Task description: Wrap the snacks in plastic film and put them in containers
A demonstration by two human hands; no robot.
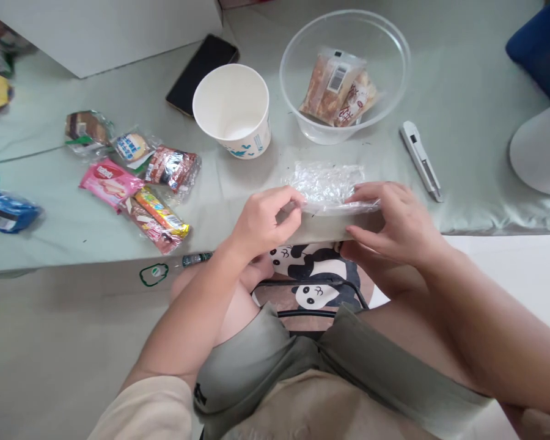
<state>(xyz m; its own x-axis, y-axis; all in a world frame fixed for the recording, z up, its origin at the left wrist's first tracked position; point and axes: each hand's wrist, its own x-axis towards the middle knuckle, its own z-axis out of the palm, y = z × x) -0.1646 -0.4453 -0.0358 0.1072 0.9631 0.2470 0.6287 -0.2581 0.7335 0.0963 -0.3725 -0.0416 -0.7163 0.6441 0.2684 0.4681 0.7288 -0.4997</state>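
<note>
Clear, colourless bubble-textured plastic sheet (327,182), roughly rectangular, lies at the front of the bench (481,110), which is covered with pale green cloth. Sheet is see-through, crinkled all over, with many small bright glints; cloth colour shows through. Left and right sides look uneven. Near side is smoother and shinier, a narrow strip running between the 2 hands, close to the bench edge. Can't tell if it is a flat sheet or a bag.

Left hand (271,221): thumb and index finger close together, pinching the sheet's near left corner; other fingers curled. Right hand (398,220): moderately wide, fingers laid over the sheet's near right corner, thumb apart below them, gap visible.

Behind the sheet, round clear plastic bowl (391,79) holding 2 brown snack packs in clear wrappers (333,85), 1 leaning over the other, barcode on the upper pack. Left of the bowl, white paper cup with blue print (233,113), upright, inside visible and bare. Black phone (195,79) lies just behind the cup, partly hidden by it. Right of the bowl, white box cutter with grey slide (421,160), lying diagonally, near the right hand but not touching.

Farther left, loose cluster of small snack packets, including a pink wrapper (111,183) and a yellow-orange wrapper (162,211), well apart from the sheet.
</note>
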